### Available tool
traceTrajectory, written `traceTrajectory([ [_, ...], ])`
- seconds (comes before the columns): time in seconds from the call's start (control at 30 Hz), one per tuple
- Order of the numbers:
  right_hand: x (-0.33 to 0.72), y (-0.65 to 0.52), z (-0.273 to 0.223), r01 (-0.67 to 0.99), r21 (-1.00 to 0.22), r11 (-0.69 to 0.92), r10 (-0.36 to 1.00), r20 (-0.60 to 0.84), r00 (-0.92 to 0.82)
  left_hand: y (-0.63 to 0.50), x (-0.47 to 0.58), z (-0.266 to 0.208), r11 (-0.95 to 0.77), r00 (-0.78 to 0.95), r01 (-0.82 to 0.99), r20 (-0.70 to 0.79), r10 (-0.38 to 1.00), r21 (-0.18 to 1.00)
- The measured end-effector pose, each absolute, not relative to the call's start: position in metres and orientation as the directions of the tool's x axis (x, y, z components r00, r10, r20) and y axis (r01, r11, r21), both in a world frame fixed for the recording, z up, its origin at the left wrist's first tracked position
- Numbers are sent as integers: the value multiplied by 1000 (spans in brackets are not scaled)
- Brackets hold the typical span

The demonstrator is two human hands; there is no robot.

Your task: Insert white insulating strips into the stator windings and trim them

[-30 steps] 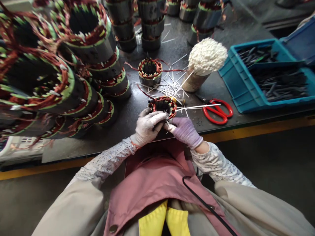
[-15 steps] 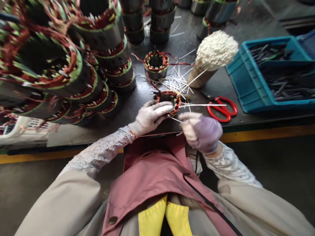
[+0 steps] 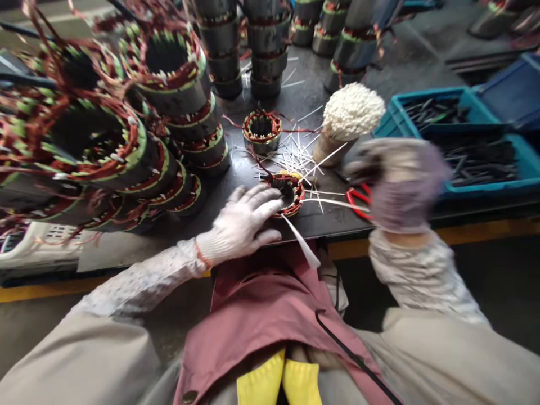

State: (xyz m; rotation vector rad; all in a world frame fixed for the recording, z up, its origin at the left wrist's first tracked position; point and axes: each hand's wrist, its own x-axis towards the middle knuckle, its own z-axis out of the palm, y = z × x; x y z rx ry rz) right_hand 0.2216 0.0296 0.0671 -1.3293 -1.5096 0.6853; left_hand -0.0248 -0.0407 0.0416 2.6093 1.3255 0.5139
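Note:
My left hand (image 3: 248,218), in a white glove, lies with fingers stretched out against the near left side of a small motor stator (image 3: 291,207) wound with red-brown wire. From the stator's near edge a white lacing cord (image 3: 300,242) hangs over the table edge, its end blurred. Another white strand runs from its right side toward the scissors. Smeared by motion, my gloved right hand (image 3: 405,183) is over the handle of red-handled scissors (image 3: 358,198), which it partly covers. Whether it grips them cannot be made out.
A second stator (image 3: 262,132) stands behind, beside scattered white strands (image 3: 295,152). A holder packed with white sticks (image 3: 352,115) is at the right, near blue bins (image 3: 407,132) of dark pieces. Tall stacks of stators (image 3: 177,95) crowd the left. A white basket (image 3: 46,242) sits at the left edge.
My right hand has swung right, away from the stator to the scissors. My left hand's fingers have slid back toward the stator's left side. The white cord now hangs loose.

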Motion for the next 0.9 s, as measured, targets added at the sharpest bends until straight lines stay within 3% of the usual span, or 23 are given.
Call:
traceTrajectory([
  [0.03, 248, 25, 65, 484, -840, 244, 902, 381, 206, -42, -26, 44, -572, 523, 770, 235, 819, 283],
  [0.07, 273, 22, 59, 713, -687, 140, 886, 409, 220, -41, -26, 44, -564, 514, 783, 237, 824, 263],
  [0.13, 308, 24, 44, 951, -300, -72, 978, 168, 127, -34, -21, 36, -578, 544, 787, 200, 815, 218],
  [0.2, 323, 34, 29, 990, -101, -101, 995, -3, 101, -25, -13, 23, -595, 575, 786, 155, 803, 165],
  [0.43, 310, 23, 14, 999, -32, 14, 986, -168, -20, -47, -11, 3, -545, 514, 835, 248, 821, 77],
  [0.5, 299, -14, 3, 984, -85, 158, 979, -119, -168, -56, -14, 2, -536, 498, 841, 273, 823, 82],
  [0.57, 283, -51, -10, 900, -159, 407, 913, 66, -402, -59, -17, 2, -536, 497, 840, 274, 823, 84],
  [0.63, 263, -76, -19, 827, -146, 543, 832, 227, -507, -58, -17, 1, -533, 498, 842, 261, 827, 84],
  [0.73, 235, -83, -18, 853, -50, 520, 829, 271, -490, -56, -16, 1, -526, 492, 846, 247, 834, 89],
  [0.9, 221, -64, -7, 842, 28, 538, 829, 164, -535, -55, -18, 0, -533, 497, 840, 250, 831, 101],
])
